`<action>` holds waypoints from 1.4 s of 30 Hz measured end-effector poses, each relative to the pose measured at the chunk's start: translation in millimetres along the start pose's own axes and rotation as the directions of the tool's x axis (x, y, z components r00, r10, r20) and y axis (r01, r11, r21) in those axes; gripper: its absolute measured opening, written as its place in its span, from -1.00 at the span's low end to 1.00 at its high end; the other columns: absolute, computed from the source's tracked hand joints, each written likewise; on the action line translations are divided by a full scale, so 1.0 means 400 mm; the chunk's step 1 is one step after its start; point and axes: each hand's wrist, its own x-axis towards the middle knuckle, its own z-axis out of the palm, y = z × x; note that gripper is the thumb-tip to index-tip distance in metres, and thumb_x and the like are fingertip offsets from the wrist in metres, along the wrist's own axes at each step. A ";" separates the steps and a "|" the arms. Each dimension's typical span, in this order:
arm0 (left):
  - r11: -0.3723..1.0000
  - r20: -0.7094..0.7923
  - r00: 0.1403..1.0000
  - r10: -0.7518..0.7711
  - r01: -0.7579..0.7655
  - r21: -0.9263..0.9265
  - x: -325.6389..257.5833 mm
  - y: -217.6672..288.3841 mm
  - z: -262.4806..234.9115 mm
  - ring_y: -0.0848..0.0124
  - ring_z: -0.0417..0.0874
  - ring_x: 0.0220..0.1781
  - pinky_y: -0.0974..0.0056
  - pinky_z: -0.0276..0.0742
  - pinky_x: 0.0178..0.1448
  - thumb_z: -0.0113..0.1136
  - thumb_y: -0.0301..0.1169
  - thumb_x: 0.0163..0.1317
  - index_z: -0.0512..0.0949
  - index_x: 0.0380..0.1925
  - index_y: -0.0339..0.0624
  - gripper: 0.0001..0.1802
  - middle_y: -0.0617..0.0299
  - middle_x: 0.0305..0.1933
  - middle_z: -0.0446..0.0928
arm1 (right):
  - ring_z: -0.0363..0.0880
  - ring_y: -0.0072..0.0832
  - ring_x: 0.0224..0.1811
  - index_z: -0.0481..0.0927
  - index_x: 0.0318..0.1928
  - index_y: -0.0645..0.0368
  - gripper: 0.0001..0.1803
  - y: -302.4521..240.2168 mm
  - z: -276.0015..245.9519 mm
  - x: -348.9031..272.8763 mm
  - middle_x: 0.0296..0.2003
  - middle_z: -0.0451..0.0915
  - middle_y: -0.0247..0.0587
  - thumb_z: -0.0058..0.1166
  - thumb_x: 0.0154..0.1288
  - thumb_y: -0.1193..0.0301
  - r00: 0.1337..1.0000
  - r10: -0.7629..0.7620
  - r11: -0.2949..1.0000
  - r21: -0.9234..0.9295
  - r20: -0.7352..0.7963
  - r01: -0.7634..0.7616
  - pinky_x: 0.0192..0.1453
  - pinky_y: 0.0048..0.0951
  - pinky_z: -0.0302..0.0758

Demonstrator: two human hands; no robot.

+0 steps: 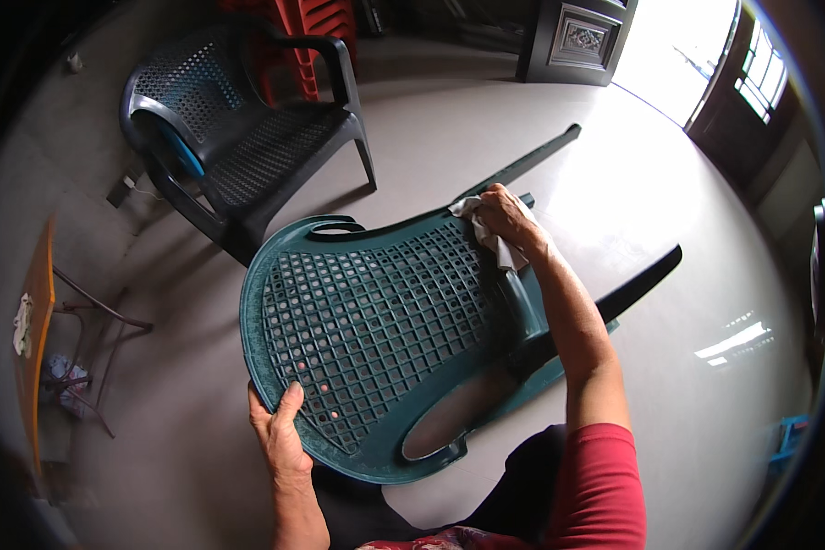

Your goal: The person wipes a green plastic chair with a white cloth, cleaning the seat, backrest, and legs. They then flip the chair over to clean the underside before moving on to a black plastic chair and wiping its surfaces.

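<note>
A green plastic armchair (376,321) with a lattice back lies tipped in front of me, its legs pointing away to the right. My left hand (282,431) grips the rim of the backrest at its lower left, thumb on the front face and fingers behind, some fingertips showing through the holes. At the far right corner of the lattice my right hand (509,220) is closed over a white cloth (488,240), pressing it on the chair's green frame. Part of the cloth is hidden under that hand.
A dark plastic armchair (247,137) stands just beyond, at the far left. Behind it are stacked red chairs (316,37). An orange-topped table (38,339) with metal legs is at the left edge. A panelled door (582,41) stands by the bright doorway. A blue object (788,440) sits far right.
</note>
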 end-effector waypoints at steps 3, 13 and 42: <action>1.000 -0.039 0.999 0.002 -0.002 0.009 -0.005 -0.005 -0.001 0.38 0.62 -0.09 0.25 0.58 0.04 0.11 -0.62 0.18 0.44 0.08 -0.23 -0.58 0.20 -0.03 0.57 | 0.57 -0.36 -0.32 0.69 -0.49 0.14 -0.87 0.007 -0.031 -0.037 -0.44 0.63 -0.17 0.09 0.02 0.42 0.971 -0.228 0.969 -0.079 0.078 0.234 -0.16 -0.42 0.44; 1.000 -0.076 0.997 0.014 -0.014 0.004 -0.007 0.000 0.003 0.37 0.64 -0.17 0.26 0.65 -0.09 0.09 -0.58 0.23 0.42 0.09 -0.26 -0.61 0.17 -0.06 0.57 | 0.68 -0.21 -0.41 0.71 -0.47 0.22 -0.71 -0.164 -0.249 -0.239 -0.47 0.65 0.02 0.08 -0.05 0.26 0.589 0.129 0.988 -0.050 0.798 -0.148 -0.36 -0.19 0.54; 0.999 -0.063 0.997 -0.044 0.044 -0.004 -0.008 0.010 0.023 0.36 0.61 -0.09 0.28 0.61 -0.04 0.12 -0.52 0.23 0.42 0.13 -0.27 -0.58 0.16 0.00 0.55 | 0.64 -0.27 -0.50 0.71 -0.37 0.19 -0.67 -0.026 -0.297 -0.431 -0.54 0.62 -0.15 0.13 0.03 0.18 0.524 0.614 0.767 -0.288 0.590 -0.574 -0.30 -0.19 0.58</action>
